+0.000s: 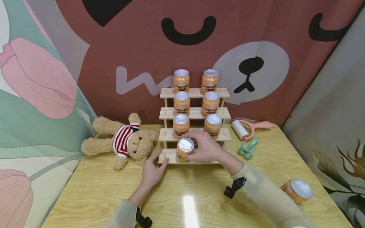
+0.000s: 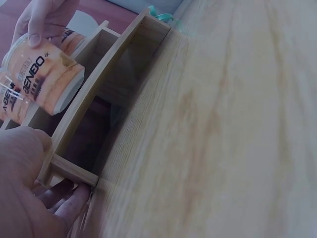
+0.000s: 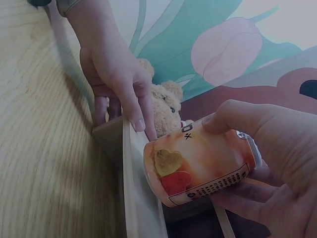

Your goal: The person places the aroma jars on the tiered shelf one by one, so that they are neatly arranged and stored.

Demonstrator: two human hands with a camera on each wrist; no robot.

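Observation:
My right hand grips an orange plastic jar with a silvery lid, thumb and fingers on its sides. That jar is at the left part of the lowest step of a tiered wooden display rack; whether its base touches the step I cannot tell. My left hand holds the left end of this lowest step, thumb over the board and fingers beneath it, as the left wrist view shows. On the three higher steps, matching jars stand upright in two columns.
Left of the rack lies a teddy bear in a striped sweater. To the right are a pink-handled lint roller and a green claw clip. Another orange jar stands at the table's right, beside my right sleeve. Printed curtains hang behind.

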